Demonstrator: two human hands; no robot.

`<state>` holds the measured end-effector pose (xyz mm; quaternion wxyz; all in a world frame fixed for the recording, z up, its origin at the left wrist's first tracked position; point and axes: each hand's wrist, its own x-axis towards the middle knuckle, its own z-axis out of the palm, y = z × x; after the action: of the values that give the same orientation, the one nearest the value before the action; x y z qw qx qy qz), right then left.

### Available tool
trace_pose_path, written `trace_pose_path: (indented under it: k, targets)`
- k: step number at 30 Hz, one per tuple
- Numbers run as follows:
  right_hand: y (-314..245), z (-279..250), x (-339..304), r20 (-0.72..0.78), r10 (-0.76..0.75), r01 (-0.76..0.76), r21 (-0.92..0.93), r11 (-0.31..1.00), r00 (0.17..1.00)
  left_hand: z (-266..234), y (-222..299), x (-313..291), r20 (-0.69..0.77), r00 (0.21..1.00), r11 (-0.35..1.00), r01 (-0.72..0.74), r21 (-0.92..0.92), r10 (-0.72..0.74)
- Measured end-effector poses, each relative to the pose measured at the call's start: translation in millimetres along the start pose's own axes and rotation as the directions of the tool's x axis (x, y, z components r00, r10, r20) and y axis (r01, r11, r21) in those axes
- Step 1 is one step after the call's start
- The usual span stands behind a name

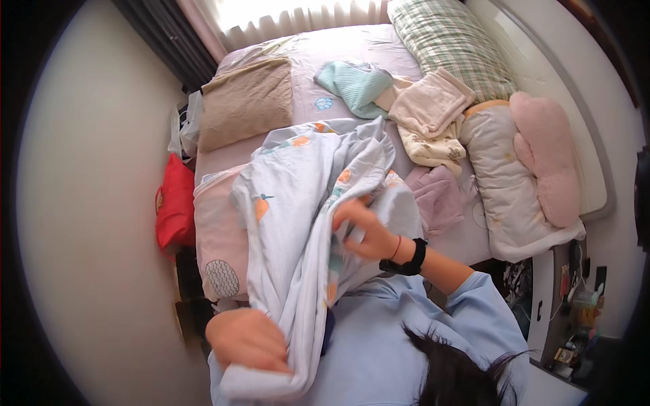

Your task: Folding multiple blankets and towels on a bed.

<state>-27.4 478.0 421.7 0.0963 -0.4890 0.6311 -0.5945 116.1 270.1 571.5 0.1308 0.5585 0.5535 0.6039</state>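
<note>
A pale blue-white quilt (305, 169) with orange carrot prints lies bunched across the near part of the bed, its long folds running down toward me. My left hand (247, 338) is closed around the quilt's near end, at the lower edge of the view. Over the right side of the folds hovers or rests my right hand (365, 230), slightly blurred, its bent fingers and thumb apart. Whether it touches the cloth is hard to tell. A black watch (409, 260) and a thin red cord circle that wrist. Under the quilt's left side shows a pink cloth (220, 230).
On the bed (315, 57) lie a folded brown blanket (250, 101), a mint knit cloth (355, 84), folded cream cloths (433, 105), a mauve cloth (437, 196), a green plaid pillow (457, 47) and a pink plush cushion (545, 155). A red bag (175, 206) stands by the left wall.
</note>
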Motion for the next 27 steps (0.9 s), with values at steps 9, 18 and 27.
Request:
trace_pose_path:
  k: [9,18,27]
  targets:
    - [97.8,36.9,-42.6,0.671,0.442,-0.422,-0.206,0.883,0.595,13.1,91.2,-54.6,-0.332,0.907,0.965,-0.249,0.079,0.261]
    - [241.3,-26.8,-123.7,-0.12,0.929,-0.741,-0.642,0.197,0.35,70.0,157.2,-119.1,-0.358,0.531,0.638,-0.596,0.487,0.768]
    - [283.8,-0.9,-143.1,0.244,0.964,-0.794,0.604,-0.065,0.106,133.8,205.7,-222.3,-0.571,0.262,0.628,-0.356,0.692,0.778]
